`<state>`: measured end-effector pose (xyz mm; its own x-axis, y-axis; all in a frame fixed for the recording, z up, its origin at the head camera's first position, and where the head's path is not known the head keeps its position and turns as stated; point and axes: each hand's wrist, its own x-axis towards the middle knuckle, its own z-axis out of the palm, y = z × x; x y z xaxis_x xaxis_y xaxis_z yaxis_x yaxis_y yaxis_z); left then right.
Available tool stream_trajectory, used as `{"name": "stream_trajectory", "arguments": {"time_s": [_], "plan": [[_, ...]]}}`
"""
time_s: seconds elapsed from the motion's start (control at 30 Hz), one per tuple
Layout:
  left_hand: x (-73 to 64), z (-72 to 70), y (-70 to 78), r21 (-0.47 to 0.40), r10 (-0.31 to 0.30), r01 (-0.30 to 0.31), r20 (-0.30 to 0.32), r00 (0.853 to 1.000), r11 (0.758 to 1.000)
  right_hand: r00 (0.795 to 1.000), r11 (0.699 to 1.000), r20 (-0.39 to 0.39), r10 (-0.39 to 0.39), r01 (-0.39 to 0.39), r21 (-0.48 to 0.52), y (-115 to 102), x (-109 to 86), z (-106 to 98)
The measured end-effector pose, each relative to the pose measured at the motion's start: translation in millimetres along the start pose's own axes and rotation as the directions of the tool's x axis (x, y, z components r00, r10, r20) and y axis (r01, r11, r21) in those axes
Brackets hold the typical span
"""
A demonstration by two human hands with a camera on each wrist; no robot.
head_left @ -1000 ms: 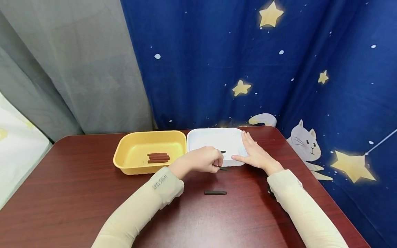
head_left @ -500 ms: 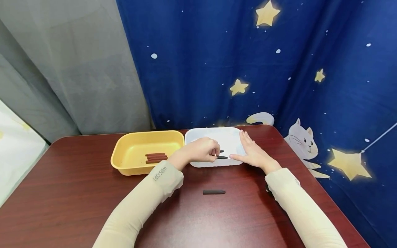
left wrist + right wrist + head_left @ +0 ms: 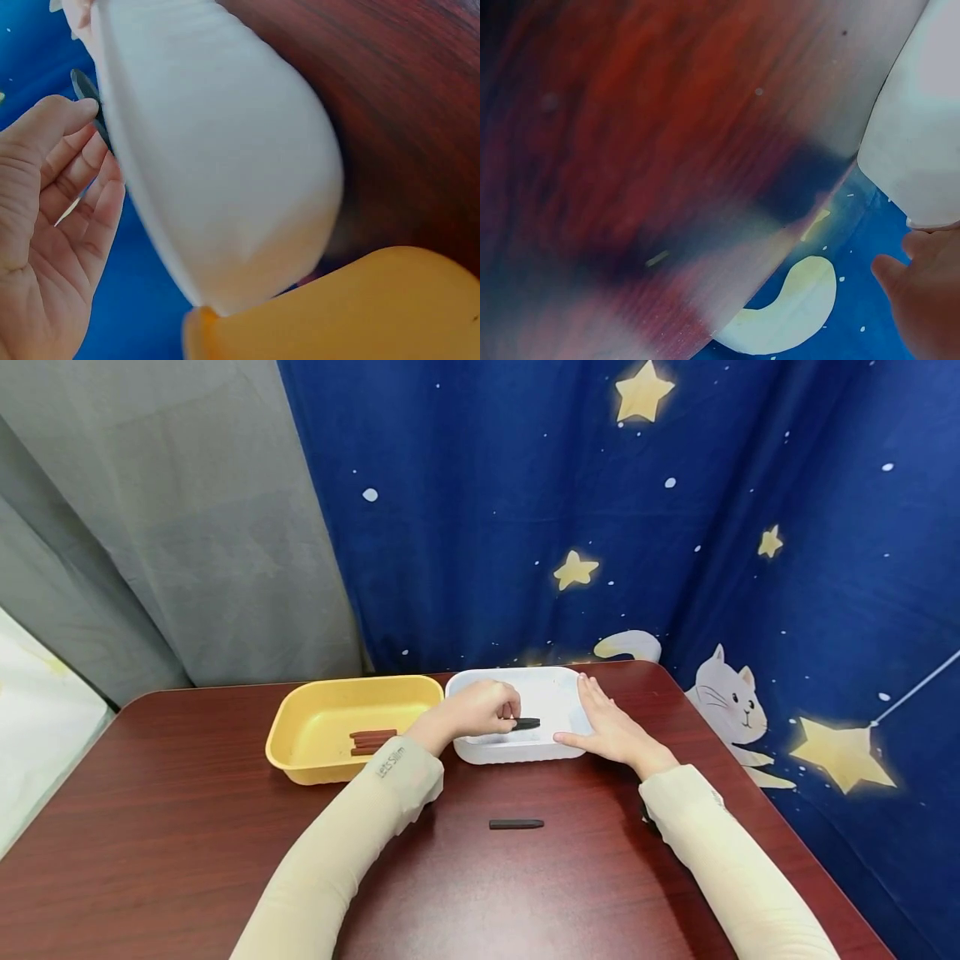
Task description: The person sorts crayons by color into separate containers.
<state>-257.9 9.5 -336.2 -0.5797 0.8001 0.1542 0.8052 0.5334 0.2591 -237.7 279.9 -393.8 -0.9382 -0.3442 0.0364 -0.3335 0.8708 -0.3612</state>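
My left hand (image 3: pixel 480 706) reaches over the white tray (image 3: pixel 558 693), pinching a black crayon (image 3: pixel 529 723) between thumb and fingers. In the left wrist view, the thumb presses on that crayon (image 3: pixel 86 88) near the tray's side. The crayon lying in the tray is hidden or merged with the held one in the head view. My right hand (image 3: pixel 613 727) rests with spread, straight fingers against the tray's right side, its fingertips at the rim. Only part of that hand (image 3: pixel 922 292) shows in the right wrist view. Another black crayon (image 3: pixel 517 824) lies on the table in front.
A yellow tray (image 3: pixel 315 710) stands beside the white one on the left, holding several reddish-brown crayons (image 3: pixel 372 742). Both trays sit near the back edge of the dark red table (image 3: pixel 187 810). Behind hangs a blue starry curtain (image 3: pixel 480 527).
My left hand has lifted the crayon from the table just in front of the white tray and carried it over the rim, inside. The right hand stays at the tray's side.
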Motion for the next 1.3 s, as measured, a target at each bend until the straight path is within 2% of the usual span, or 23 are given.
{"name": "stream_trajectory", "arguments": {"time_s": [0.23,0.47,0.67,0.8,0.97,1.13,1.3], "plan": [[4.7,10.0,-17.6,-0.025,-0.08,0.08,0.0,0.997,0.996,1.0,1.0,0.0,0.006,-0.006,0.004,0.1,0.1,0.3],[10.0,20.7,-30.3,-0.091,-0.173,0.175,0.029,0.984,0.98,1.0,1.0,0.014,0.007,-0.007,0.018,0.6,-0.9,-0.2],[15.7,26.3,-38.5,-0.118,-0.23,0.229,0.003,0.973,0.966,1.0,1.0,0.008,0.005,-0.006,0.015,1.1,-1.3,-1.4],[18.0,30.6,-41.8,-0.081,-0.256,0.256,0.012,0.967,0.963,1.0,1.0,0.006,0.003,-0.003,0.017,1.9,-0.6,-0.5],[18.1,34.7,-42.0,-0.074,-0.274,0.275,0.033,0.961,0.959,1.0,1.0,0.009,0.005,-0.005,0.016,1.0,-0.8,-0.6],[18.6,37.0,-41.7,-0.066,-0.31,0.314,0.063,0.949,0.947,1.0,1.0,0.005,0.002,-0.002,0.017,0.8,-0.8,-0.7],[18.9,36.1,-41.5,-0.061,-0.309,0.312,0.058,0.949,0.948,1.0,1.0,0.008,0.002,-0.002,0.019,1.5,-0.7,-0.8]]}}
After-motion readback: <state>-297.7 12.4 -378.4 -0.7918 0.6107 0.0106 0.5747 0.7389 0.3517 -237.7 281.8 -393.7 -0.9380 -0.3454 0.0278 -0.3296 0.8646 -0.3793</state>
